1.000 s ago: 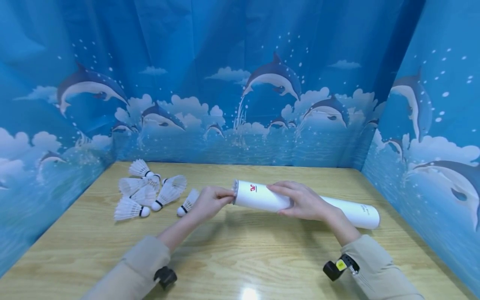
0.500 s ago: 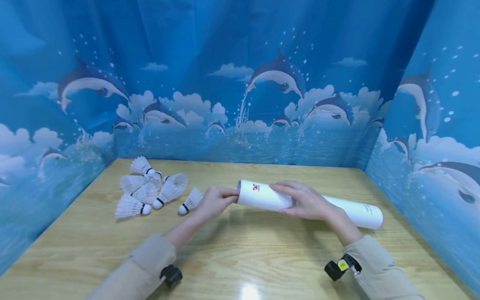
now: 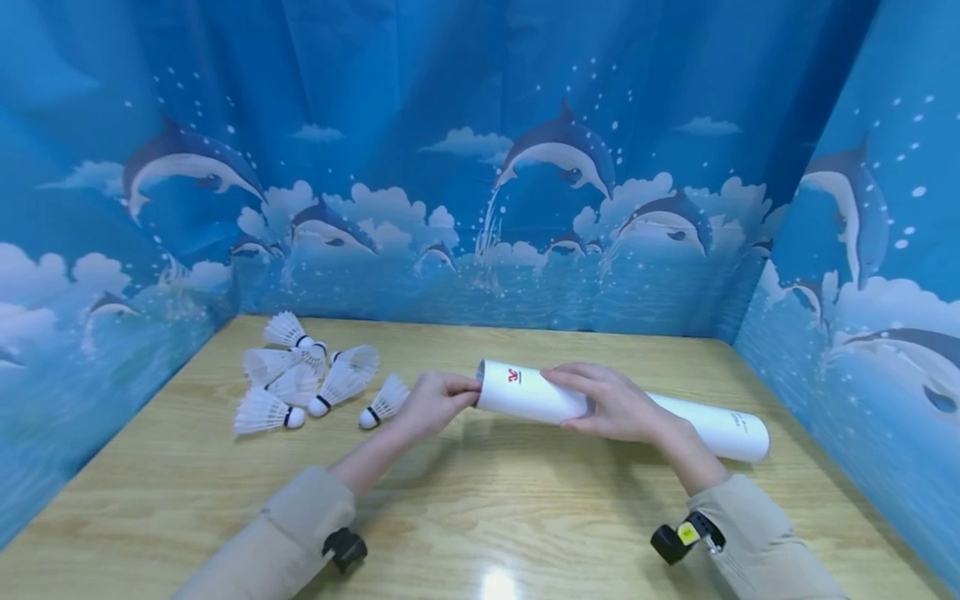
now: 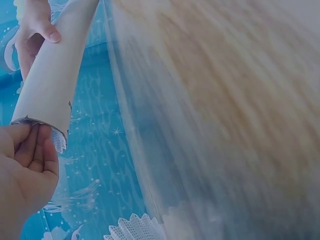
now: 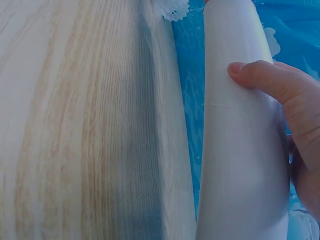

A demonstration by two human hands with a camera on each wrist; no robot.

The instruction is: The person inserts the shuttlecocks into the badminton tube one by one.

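Note:
A white shuttlecock tube (image 3: 528, 393) with a red logo lies slantwise, its left end raised above the wooden table and its right end low. My right hand (image 3: 606, 402) grips it around the middle, thumb on the near side in the right wrist view. At the open left mouth, my left hand (image 3: 435, 403) has its fingertips bent into the rim. The left wrist view shows the white skirt of a shuttlecock (image 4: 59, 142) just inside the mouth, against those pinched fingers; the rest of it is hidden in the tube.
Several white shuttlecocks (image 3: 343, 382) lie in a loose cluster at the table's back left. A single shuttlecock (image 3: 385, 402) rests closer, just behind the left hand. Blue dolphin-print curtains (image 3: 450, 275) border the wooden table (image 3: 480, 492) at back and sides.
The shuttlecock's skirt, which showed at the tube's mouth a second ago, has gone inside, and the left fingertips have followed to the rim. The right hand keeps its grip.

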